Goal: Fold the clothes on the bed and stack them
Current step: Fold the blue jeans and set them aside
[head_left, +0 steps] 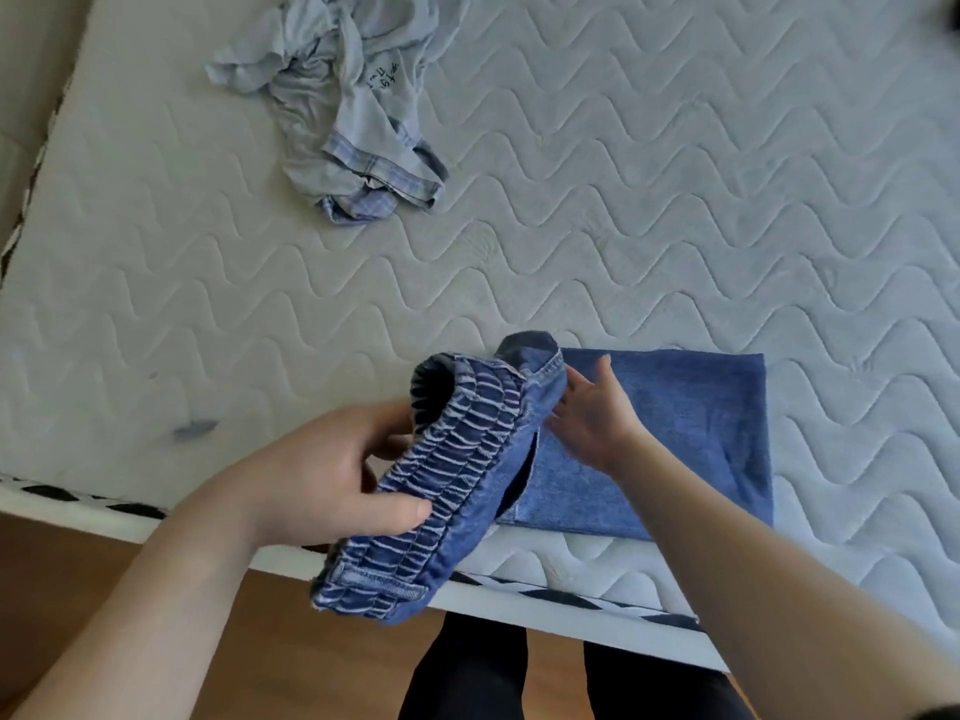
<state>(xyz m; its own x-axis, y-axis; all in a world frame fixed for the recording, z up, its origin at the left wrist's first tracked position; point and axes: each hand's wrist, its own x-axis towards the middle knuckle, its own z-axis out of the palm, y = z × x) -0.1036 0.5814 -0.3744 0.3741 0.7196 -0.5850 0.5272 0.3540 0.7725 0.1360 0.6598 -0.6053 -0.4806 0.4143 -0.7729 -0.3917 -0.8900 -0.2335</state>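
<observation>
Left hand (pixel 332 470) reaches in from the near left, fingers and thumb curled round the elastic waistband of the denim garment (pixel 457 475), lifting that end off the bed (pixel 675 226). Right hand (pixel 592 423) stretches forward, fingers spread flat on the denim's folded part, which lies on the bed's near edge. A crumpled pale shirt (pixel 353 96) lies far left.
</observation>
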